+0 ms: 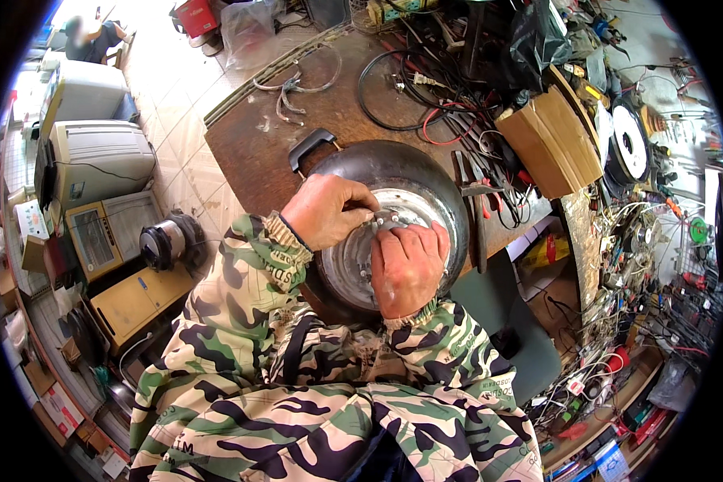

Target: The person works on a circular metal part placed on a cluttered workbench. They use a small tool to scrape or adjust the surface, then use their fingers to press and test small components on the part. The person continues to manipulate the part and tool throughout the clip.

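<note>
A dark round pan (422, 170) lies bottom up on the brown workbench, with a black loop handle (310, 146) at its upper left. Its silvery metal underside (345, 269) shows small studs or screws near the middle. My left hand (327, 210) reaches over the pan's left rim, thumb and forefinger pinched together near those studs. What they hold, if anything, is too small to tell. My right hand (408, 269) rests over the right part of the underside, fingers curled down toward the same spot. Its fingertips and whatever they grip are hidden.
Right of the pan lie pliers (478, 170) and other hand tools. Black cable (365, 88) loops across the bench behind it, with a grey cord (289, 87) at the far left. A cardboard box (553, 140) stands at the right. A dark green stool (502, 321) is below the bench.
</note>
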